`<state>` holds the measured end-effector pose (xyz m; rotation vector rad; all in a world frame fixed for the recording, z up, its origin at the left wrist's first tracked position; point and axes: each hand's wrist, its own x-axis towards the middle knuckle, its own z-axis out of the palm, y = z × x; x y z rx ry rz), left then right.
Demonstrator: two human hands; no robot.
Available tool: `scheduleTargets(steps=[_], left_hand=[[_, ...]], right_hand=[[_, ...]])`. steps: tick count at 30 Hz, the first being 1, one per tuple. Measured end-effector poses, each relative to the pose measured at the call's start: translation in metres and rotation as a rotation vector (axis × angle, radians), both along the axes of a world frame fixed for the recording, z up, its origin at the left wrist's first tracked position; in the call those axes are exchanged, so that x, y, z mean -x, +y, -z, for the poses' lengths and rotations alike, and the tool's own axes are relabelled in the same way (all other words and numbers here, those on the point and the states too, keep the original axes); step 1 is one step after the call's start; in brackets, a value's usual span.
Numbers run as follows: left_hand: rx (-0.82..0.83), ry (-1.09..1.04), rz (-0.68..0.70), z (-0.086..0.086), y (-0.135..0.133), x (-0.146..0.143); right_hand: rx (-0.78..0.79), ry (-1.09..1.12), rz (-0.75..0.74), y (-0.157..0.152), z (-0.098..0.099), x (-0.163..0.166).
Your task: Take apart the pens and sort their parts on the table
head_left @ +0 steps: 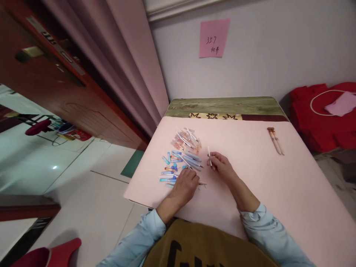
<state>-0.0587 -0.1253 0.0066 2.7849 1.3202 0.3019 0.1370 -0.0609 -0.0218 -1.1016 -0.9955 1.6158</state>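
Observation:
My right hand (pixel 221 165) pinches a slim white pen refill (pixel 209 155) with a dark tip, held nearly upright above the table. My left hand (pixel 187 182) is over the near edge of a heap of pen parts, its fingers curled down, and what they grip is hidden. Beside it lie blue pen barrels (pixel 191 158) with white refills across them, and small blue and orange pen parts (pixel 171 170). Behind these is a pile of pinkish clear parts and white refills (pixel 186 138). Small pale pieces (pixel 203 184) lie just right of my left hand.
Two pens with brown tops (pixel 275 141) lie at the right of the pink-covered table (pixel 250 137). A red cloth (pixel 311 115) is beyond the table's right edge. A wooden door (pixel 83 104) and curtain (pixel 130 55) stand left. A pink note (pixel 213 37) is on the wall.

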Motion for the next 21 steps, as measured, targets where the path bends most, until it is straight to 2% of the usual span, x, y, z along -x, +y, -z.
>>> scheduleTargets(steps=[9, 14, 18, 21], left_hand=[[0.036, 0.004, 0.057, 0.003, 0.004, -0.003], [0.096, -0.058, 0.031, 0.004, 0.007, -0.003], [0.146, -0.222, -0.052, -0.006, 0.010, -0.001], [0.202, -0.467, -0.244, -0.017, 0.012, 0.008]], right_hand=[[0.091, 0.078, 0.010, 0.003, -0.001, -0.002], [0.050, 0.061, 0.012, 0.002, 0.001, 0.000], [0.012, 0.031, 0.017, 0.002, 0.003, 0.001], [-0.032, -0.015, -0.013, -0.001, 0.002, 0.002]])
